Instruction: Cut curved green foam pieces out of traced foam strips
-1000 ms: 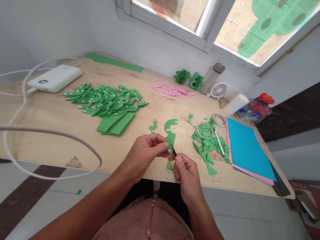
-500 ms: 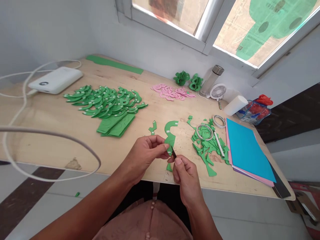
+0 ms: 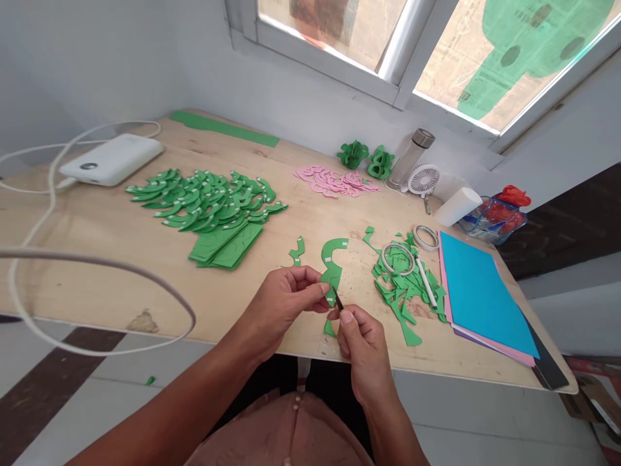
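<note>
My left hand (image 3: 295, 299) pinches a curved green paper cutout (image 3: 332, 257) between thumb and fingers, just above the table's near edge. Small white tape patches show on the cutout. In my right hand (image 3: 359, 330) is a slim, dark pointed tool (image 3: 338, 299), its tip against the lower part of the cutout; its handle is hidden in my fingers, so I cannot tell its exact kind. A green scrap (image 3: 330, 329) lies under my hands. Just beyond my left hand rests another small green cutout (image 3: 297, 251) with white patches.
Left are heaped green cutouts (image 3: 208, 200), green paper stacks (image 3: 228, 246) and a white power bank (image 3: 114, 158) with a looping cable. Pink cutouts (image 3: 334, 181) lie at the back. Right are green scraps (image 3: 407, 294), tape rolls (image 3: 425, 237), a white pen (image 3: 427, 281) and blue sheets (image 3: 485, 291).
Both hands keep their hold on the green cutout and the tool, with hardly any motion between them. The whole view has shifted slightly downward.
</note>
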Available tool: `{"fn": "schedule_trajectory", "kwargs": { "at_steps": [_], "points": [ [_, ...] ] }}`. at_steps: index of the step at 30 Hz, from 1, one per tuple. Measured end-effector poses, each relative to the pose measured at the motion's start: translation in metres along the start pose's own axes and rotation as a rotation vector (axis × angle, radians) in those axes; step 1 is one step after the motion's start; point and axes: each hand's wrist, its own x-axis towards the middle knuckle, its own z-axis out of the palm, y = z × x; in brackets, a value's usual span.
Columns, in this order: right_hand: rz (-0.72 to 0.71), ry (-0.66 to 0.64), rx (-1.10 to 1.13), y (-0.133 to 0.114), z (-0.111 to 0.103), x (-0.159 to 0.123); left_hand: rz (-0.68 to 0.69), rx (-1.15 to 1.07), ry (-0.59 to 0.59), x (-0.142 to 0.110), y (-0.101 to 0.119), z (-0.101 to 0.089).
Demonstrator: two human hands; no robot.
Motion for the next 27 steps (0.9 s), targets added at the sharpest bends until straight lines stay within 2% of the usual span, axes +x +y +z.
{"fn": "schedule_trajectory", "kwargs": {
  "at_steps": [27],
  "points": [
    [-0.010,0.026,-0.096,-0.0102,0.0024,-0.0041,0.029,0.001,-0.013,-0.0035,0.0000,0.0004]
  ]
}}
